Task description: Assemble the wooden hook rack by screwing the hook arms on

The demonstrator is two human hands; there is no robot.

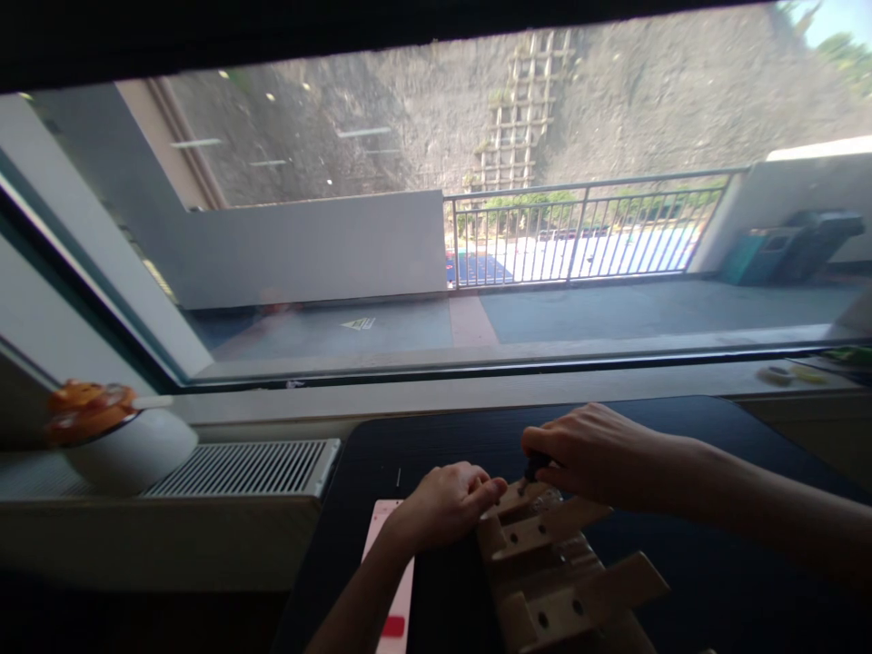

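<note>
A light wooden assembly (504, 581) with crosswise slats and dark round holes lies on the dark table. My right hand (592, 454) is closed around the black handle of a screwdriver (536, 466), its tip down at the farthest wooden slat (521, 497). At that slat's left end, my left hand (450, 504) has its fingers curled in and pressed against the wood. A nearer slat (586, 595) sticks out to the right. Something clear and shiny (576, 551) shows between the slats; I cannot make out what it is.
A small screw (399, 477) lies left of my left hand. Partly under my left forearm is a pink flat strip (385, 518). A white pot with an orange top (129, 445) stands on the radiator cover (272, 463) at left. The window (409, 359) rises behind the table (422, 436).
</note>
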